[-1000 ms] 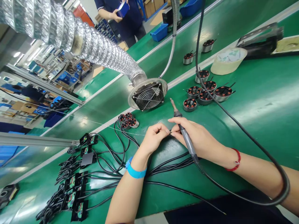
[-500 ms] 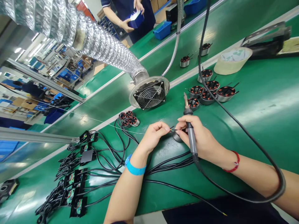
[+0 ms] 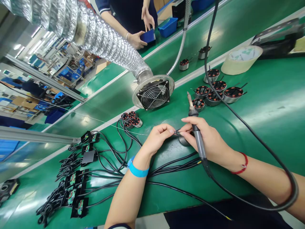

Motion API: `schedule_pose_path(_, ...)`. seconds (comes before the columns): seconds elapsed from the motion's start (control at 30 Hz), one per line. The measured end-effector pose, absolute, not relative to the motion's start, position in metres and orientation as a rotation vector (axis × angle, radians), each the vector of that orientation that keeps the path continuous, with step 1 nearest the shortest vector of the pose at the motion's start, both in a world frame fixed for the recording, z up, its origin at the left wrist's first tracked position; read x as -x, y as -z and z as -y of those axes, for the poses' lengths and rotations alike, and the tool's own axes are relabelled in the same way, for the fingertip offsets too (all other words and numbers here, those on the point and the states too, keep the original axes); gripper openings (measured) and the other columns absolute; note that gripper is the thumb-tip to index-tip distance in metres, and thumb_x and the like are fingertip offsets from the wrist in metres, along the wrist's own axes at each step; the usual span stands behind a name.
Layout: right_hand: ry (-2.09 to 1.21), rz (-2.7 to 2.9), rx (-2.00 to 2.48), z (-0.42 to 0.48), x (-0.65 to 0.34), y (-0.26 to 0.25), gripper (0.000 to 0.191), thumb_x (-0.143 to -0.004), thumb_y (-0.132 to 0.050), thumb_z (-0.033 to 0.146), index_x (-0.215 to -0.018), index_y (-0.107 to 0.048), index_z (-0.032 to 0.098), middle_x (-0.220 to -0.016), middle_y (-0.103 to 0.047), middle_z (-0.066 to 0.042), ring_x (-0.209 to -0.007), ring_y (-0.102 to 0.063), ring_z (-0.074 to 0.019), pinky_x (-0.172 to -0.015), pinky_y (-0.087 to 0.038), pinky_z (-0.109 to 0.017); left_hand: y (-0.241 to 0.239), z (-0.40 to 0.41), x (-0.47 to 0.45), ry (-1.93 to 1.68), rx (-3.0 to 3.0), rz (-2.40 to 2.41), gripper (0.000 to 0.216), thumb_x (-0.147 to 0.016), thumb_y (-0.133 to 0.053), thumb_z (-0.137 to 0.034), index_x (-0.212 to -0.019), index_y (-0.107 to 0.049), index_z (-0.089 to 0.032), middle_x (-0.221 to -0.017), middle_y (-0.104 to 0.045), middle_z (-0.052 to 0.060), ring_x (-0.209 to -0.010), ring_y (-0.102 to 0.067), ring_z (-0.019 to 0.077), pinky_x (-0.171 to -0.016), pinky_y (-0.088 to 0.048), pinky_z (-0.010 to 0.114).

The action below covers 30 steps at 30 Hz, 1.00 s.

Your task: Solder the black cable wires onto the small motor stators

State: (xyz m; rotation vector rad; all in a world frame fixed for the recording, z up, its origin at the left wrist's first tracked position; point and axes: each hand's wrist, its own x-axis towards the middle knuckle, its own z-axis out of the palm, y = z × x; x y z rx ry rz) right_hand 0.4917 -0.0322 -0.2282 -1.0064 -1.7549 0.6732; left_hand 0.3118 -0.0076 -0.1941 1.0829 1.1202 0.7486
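My right hand (image 3: 207, 138) is closed around a soldering iron (image 3: 198, 136), tip pointing up and away. Its thumb and forefinger also pinch dark thin wires (image 3: 177, 131). Opposite, my left hand (image 3: 158, 138) is closed in a pinch on the other end of these wires. A thin strand of solder wire (image 3: 140, 134) runs to the left hand from the left. Partly hidden behind the right fingers, a motor stator (image 3: 185, 140) sits on the green bench. Black cables (image 3: 171, 167) lie below both hands, one with a bare yellow wire end.
Ahead hangs a fume fan (image 3: 154, 95) on a silver duct (image 3: 111, 44). Several stators (image 3: 213, 97) stand at right near a tape roll (image 3: 241, 60). Circuit boards with cables (image 3: 76, 190) lie left. The iron's cord (image 3: 252, 140) loops over the right arm. A co-worker holds a blue box (image 3: 148, 36).
My fingers have shifted slightly on the wires, both hands staying close together. The co-worker has lowered and tilted the blue box, one hand now off it. The view has shifted slightly.
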Motion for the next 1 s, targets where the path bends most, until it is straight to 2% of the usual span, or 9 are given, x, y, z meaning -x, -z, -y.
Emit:
schedule_pose_path(0.17,-0.451,1.852,0.963,0.029,-0.492,0.230,0.032,-0.098,-0.053,0.020,-0.129,-0.046,0.025,-0.087,-0.072,0.001,-0.074,-0.071,-0.0173,-0.072,-0.056,-0.033,0.195,0.007,-0.312,-0.783,-1.104,-1.133,0.028,-0.062,-0.076,-0.041,-0.066,-0.065,-0.016,-0.061,-0.053,-0.003,-0.062,-0.043,0.0106,-0.069,-0.036,0.027)
schedule_pose_path(0.33,-0.249,1.896,0.966,0.029,-0.494,0.233,0.042,-0.097,-0.058,0.028,-0.135,-0.043,0.020,-0.107,-0.073,-0.009,-0.096,-0.071,-0.0248,-0.081,-0.056,-0.041,0.193,0.008,-0.313,-0.799,-1.095,-1.126,0.027,-0.063,-0.075,-0.040,-0.066,-0.064,-0.016,-0.059,-0.050,-0.004,-0.063,-0.044,0.0114,-0.071,-0.038,0.028)
schedule_pose_path(0.53,-0.239,1.954,0.972,0.029,-0.492,0.232,0.035,-0.095,-0.055,0.023,-0.129,-0.048,0.020,-0.093,-0.072,-0.004,-0.083,-0.069,-0.0234,-0.078,-0.052,-0.040,0.194,0.009,-0.312,-0.821,-1.101,-1.142,0.028,-0.065,-0.075,-0.042,-0.066,-0.062,-0.017,-0.058,-0.046,-0.004,-0.066,-0.046,0.0127,-0.073,-0.039,0.028)
schedule_pose_path(0.7,-0.099,1.961,0.976,0.029,-0.489,0.231,0.028,-0.095,-0.051,0.015,-0.122,-0.053,0.019,-0.084,-0.071,-0.002,-0.074,-0.067,-0.0218,-0.072,-0.048,-0.037,0.194,0.012,-0.314,-0.762,-1.225,-1.149,0.026,-0.074,-0.068,-0.039,-0.067,-0.059,-0.017,-0.064,-0.054,-0.002,-0.067,-0.046,0.0123,-0.070,-0.039,0.027)
schedule_pose_path(0.83,-0.223,1.910,1.014,0.026,-0.492,0.234,0.027,-0.096,-0.051,0.018,-0.122,-0.054,0.020,-0.086,-0.073,-0.002,-0.078,-0.070,-0.0215,-0.072,-0.049,-0.036,0.182,0.019,-0.314,-0.535,-1.518,-1.250,0.019,-0.083,-0.060,-0.030,-0.070,-0.058,-0.017,-0.064,-0.054,-0.003,-0.064,-0.043,0.0122,-0.064,-0.033,0.026)
schedule_pose_path(1.0,-0.329,1.983,0.954,0.022,-0.501,0.238,0.032,-0.097,-0.052,0.025,-0.129,-0.051,0.023,-0.097,-0.075,-0.005,-0.086,-0.072,-0.0244,-0.075,-0.054,-0.039,0.153,0.022,-0.293,-0.461,-1.800,-1.459,0.016,-0.086,-0.055,-0.023,-0.071,-0.058,-0.019,-0.070,-0.059,-0.001,-0.069,-0.048,0.0145,-0.067,-0.034,0.027)
